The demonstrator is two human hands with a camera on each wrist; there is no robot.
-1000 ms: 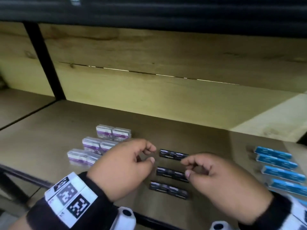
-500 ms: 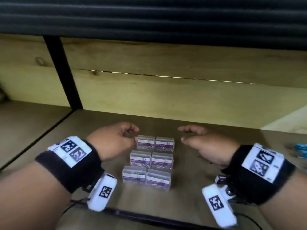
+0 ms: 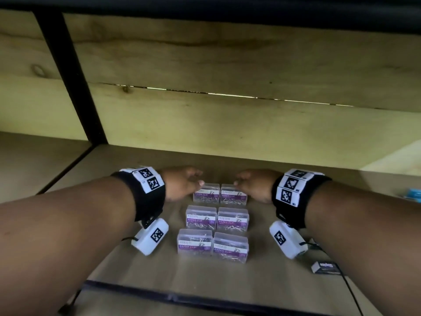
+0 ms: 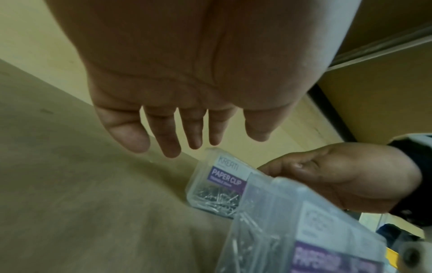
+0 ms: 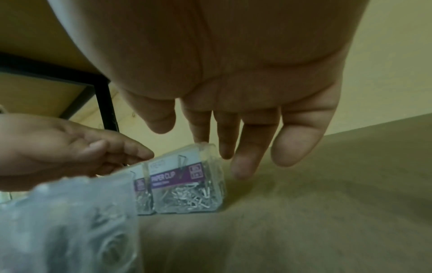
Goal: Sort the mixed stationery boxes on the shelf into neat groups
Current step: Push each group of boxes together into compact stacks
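Paper clip boxes [image 3: 213, 224], six clear ones with purple labels, already stand on the shelf [image 3: 262, 163] in a block, two across and three deep. My left hand [image 3: 182, 185] and my right hand [image 3: 252, 187] flank the far pair, fingers relaxed and spread, holding nothing; the fingertips are at the far corners of these two boxes, but I cannot say surely that they touch. I judge this group nearly finished, perhaps only a last squaring remains. One dark staples box [image 3: 326, 267] lies near my right forearm, and a blue box [image 3: 413, 195] is cut off at the right edge, so I cannot see whether those groups are in order.
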